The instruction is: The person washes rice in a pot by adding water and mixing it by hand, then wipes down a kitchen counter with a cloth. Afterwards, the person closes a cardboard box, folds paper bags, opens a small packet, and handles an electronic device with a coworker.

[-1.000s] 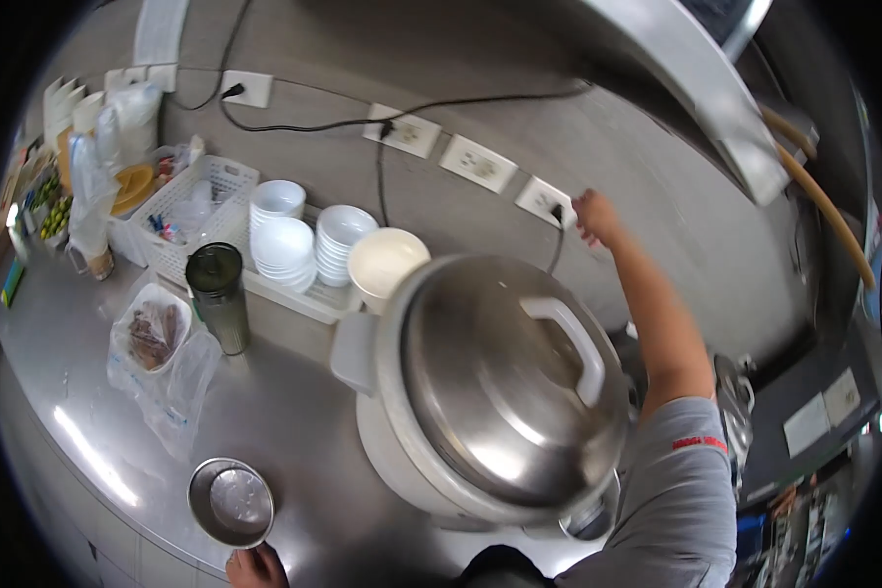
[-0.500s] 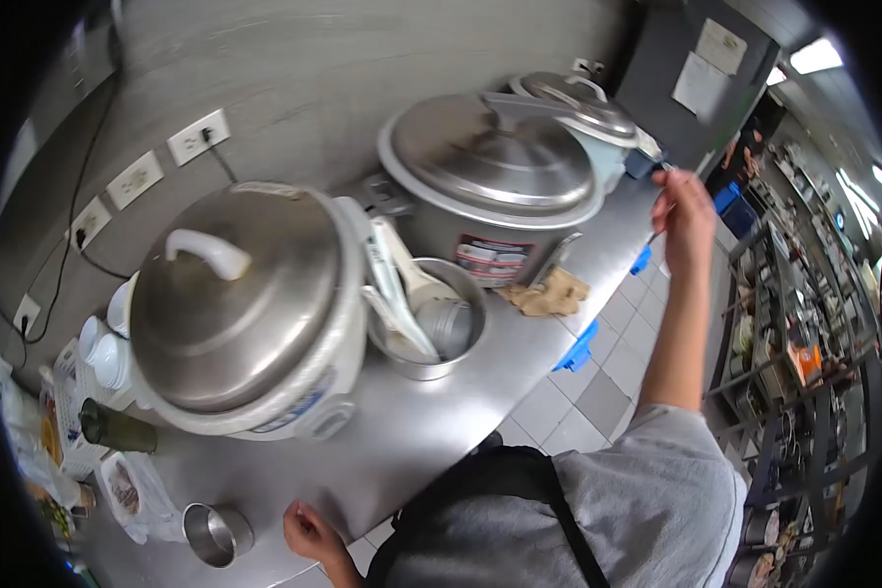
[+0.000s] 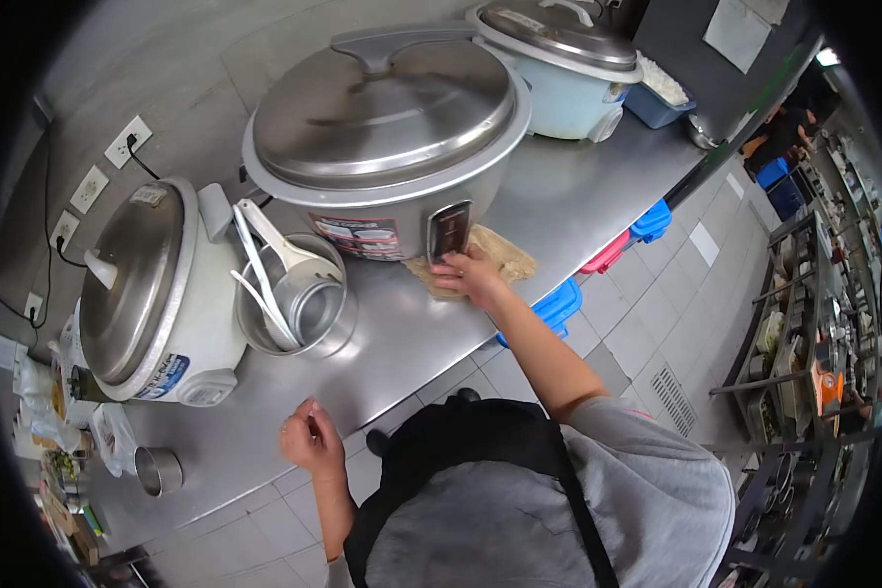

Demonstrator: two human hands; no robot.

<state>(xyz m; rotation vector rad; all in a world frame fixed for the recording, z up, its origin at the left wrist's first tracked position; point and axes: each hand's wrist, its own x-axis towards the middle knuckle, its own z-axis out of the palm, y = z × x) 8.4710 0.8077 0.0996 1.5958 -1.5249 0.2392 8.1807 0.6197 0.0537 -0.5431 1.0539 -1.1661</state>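
My right hand [image 3: 470, 274] reaches to the front of the large grey rice cooker [image 3: 382, 127], its fingers at the lower edge of the dark control panel [image 3: 450, 232]. A brown cloth [image 3: 500, 257] lies under and beside that hand. My left hand [image 3: 312, 434] is loosely curled above the counter's front edge, with nothing visible in it. Left of the grey cooker, a steel pot [image 3: 335, 328] holds white ladles [image 3: 265, 274] and a metal cup [image 3: 316, 309]. A white rice cooker [image 3: 201, 304] with a steel lid stands farther left.
A light-blue cooker [image 3: 563, 93] and a blue tub of white contents [image 3: 661, 103] stand at the far end of the steel counter [image 3: 402, 333]. A steel cup [image 3: 158, 471] sits at the left. Shelving [image 3: 804, 343] lines the right; another person [image 3: 786, 132] is far back.
The view has swung right along the counter. My right hand has gone from near the wall outlet to the grey cooker's panel. My left hand has let go of the steel cup.
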